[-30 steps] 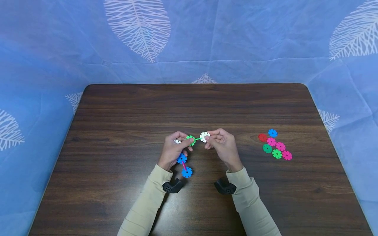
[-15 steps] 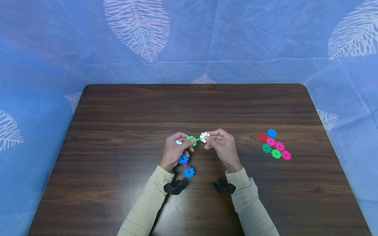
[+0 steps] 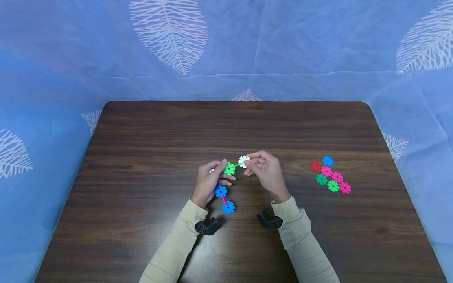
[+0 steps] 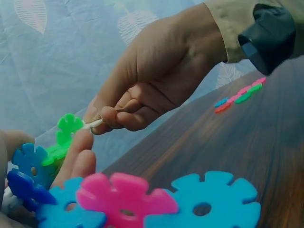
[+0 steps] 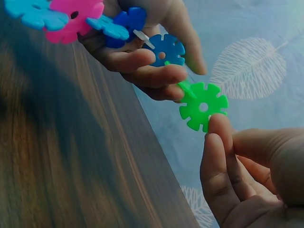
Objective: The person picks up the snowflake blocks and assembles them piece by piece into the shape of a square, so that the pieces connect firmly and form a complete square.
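head: evenly lit | glare on near tabletop (image 3: 219, 255) | wrist views: dimmer, hazy

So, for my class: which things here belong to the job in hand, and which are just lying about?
In the job:
left hand, holding the chain of joined discs
right hand, pinching a white disc beside a green disc

Lying about:
seven loose discs on the table: three pink, two green, one red, one blue; possibly spares

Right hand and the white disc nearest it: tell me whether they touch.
Touching. The left wrist view shows the right hand pinching the white disc at its edge, between thumb and finger.
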A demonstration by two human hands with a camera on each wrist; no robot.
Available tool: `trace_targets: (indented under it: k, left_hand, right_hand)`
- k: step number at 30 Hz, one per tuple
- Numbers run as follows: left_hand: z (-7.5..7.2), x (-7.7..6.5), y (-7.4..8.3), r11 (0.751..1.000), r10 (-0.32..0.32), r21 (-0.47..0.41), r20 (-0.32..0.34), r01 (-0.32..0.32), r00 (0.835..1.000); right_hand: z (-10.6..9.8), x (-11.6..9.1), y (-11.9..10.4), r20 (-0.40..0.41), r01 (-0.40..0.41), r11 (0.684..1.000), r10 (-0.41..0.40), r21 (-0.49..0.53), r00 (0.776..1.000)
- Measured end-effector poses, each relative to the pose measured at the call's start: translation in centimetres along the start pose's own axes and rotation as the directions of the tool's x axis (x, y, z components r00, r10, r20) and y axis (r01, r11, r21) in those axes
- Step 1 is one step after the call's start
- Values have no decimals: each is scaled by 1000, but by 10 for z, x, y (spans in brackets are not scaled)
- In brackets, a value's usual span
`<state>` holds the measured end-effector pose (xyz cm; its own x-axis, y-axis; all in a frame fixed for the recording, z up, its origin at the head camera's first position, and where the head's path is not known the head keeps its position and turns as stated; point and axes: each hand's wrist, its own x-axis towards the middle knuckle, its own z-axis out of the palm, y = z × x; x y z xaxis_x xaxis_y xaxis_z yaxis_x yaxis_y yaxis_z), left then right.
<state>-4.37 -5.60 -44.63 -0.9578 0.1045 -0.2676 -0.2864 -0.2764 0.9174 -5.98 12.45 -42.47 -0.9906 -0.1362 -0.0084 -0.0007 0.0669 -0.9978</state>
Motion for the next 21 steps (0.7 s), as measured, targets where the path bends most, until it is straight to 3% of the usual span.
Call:
trace_targets:
  k: [8,12,18,21]
  left_hand:
    - [-3,0,2,996,-91,24,133,88,987]
    - [-4,0,7,991,-131,42,212,125,968]
    - [-5,3,7,980,-180,139,330,141,926]
    - [-5,4,5,976,-183,179,346,126,920]
  right_hand:
    - [-11,1,-2,39,-2,998,4,-66,999]
    - [-13,1,-6,78,-3,994,12,-110,997]
    - [-9,4,-11,136,-16,986,38,-164,990]
    - [-6,5,-13,152,-17,979,49,-204,987]
